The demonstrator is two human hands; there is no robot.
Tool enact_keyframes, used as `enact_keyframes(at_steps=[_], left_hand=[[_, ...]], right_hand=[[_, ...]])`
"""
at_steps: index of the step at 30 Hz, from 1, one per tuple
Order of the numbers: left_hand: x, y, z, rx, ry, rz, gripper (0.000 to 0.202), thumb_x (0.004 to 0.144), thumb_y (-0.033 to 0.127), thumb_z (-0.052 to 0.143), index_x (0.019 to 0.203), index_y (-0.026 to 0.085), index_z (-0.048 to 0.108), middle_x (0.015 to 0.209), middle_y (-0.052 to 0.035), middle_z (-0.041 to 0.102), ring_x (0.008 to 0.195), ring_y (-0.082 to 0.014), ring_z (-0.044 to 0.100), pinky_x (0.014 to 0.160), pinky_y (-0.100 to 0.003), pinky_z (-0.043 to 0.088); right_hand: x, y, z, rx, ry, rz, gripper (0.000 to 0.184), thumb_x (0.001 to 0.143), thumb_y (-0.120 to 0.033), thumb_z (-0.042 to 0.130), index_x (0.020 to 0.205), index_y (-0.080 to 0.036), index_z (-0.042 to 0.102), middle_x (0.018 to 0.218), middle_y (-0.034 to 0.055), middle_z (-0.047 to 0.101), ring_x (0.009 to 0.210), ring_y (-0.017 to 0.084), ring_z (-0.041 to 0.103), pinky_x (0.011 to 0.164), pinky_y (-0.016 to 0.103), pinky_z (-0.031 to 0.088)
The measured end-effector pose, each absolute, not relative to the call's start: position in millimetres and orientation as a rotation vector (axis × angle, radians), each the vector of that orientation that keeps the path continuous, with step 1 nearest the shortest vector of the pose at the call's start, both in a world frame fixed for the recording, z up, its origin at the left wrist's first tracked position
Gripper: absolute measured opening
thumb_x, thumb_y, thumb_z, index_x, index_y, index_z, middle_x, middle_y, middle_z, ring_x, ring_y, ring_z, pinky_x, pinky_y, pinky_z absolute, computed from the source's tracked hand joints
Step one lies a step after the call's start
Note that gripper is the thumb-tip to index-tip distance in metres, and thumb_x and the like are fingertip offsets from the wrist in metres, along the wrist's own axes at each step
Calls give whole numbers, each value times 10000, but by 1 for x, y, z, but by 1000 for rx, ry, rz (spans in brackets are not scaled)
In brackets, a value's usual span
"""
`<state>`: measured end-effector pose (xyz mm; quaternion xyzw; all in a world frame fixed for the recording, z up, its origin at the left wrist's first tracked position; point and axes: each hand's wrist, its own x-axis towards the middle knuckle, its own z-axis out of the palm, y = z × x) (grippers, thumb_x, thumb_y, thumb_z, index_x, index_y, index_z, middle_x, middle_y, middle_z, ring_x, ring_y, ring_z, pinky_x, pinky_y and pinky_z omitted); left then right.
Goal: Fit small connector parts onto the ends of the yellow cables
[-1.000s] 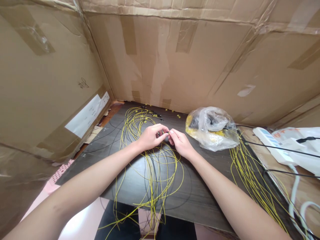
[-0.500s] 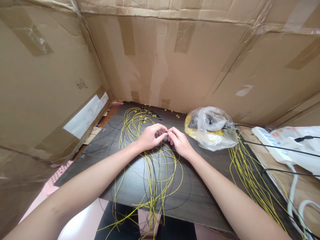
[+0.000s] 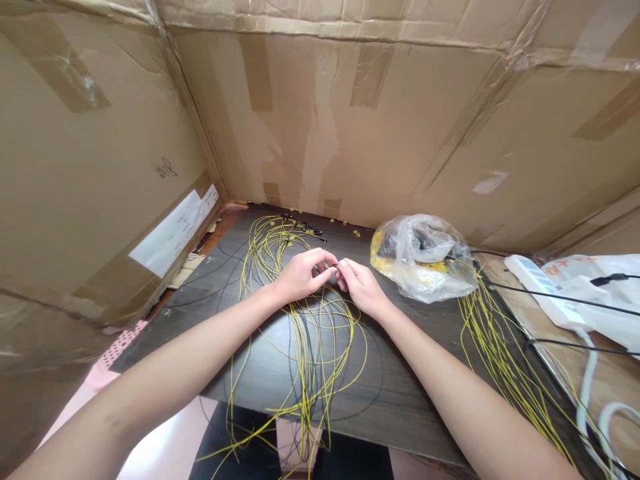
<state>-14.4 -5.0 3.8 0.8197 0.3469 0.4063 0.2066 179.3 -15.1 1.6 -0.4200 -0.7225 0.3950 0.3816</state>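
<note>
My left hand and my right hand meet fingertip to fingertip over a dark board. Both pinch the end of a thin wire between thumb and forefinger; the small part at the joint is too tiny to name. Below the hands lies a loose bundle of yellow and black wires, which trails off the board's near edge. More yellow wire loops lie behind my left hand.
A crumpled clear plastic bag with yellow and black parts sits right of the hands. Another bunch of yellow wires runs along the right. A white power strip and cables lie at far right. Taped cardboard walls enclose the board.
Hands stay pinched together at the same spot; only the fingertips shift slightly. The view wobbles a little.
</note>
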Motion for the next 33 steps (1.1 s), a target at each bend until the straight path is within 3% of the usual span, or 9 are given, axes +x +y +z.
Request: enact_keyframes(at_steps=[21,33], left_hand=[[-12,-4,6,2082,1012,1150,114,914,199,695,995,176,773,902,-29,781,753,-136,687,719,-258,577],[-13,-3,4,2108,986,1160,116,917,231,708,991,172,776,898,-39,775,745,-136,684,660,-238,554]], right_hand=[[179,-14,-3,-1064,-1839,952,582,1027,-723,377,733,-235,498,636,-14,528,604,158,487,646,311,398],[180,-14,-2,-1071,-1871,919,593,1031,-724,367,719,-235,487,643,-10,532,614,158,499,644,306,402]])
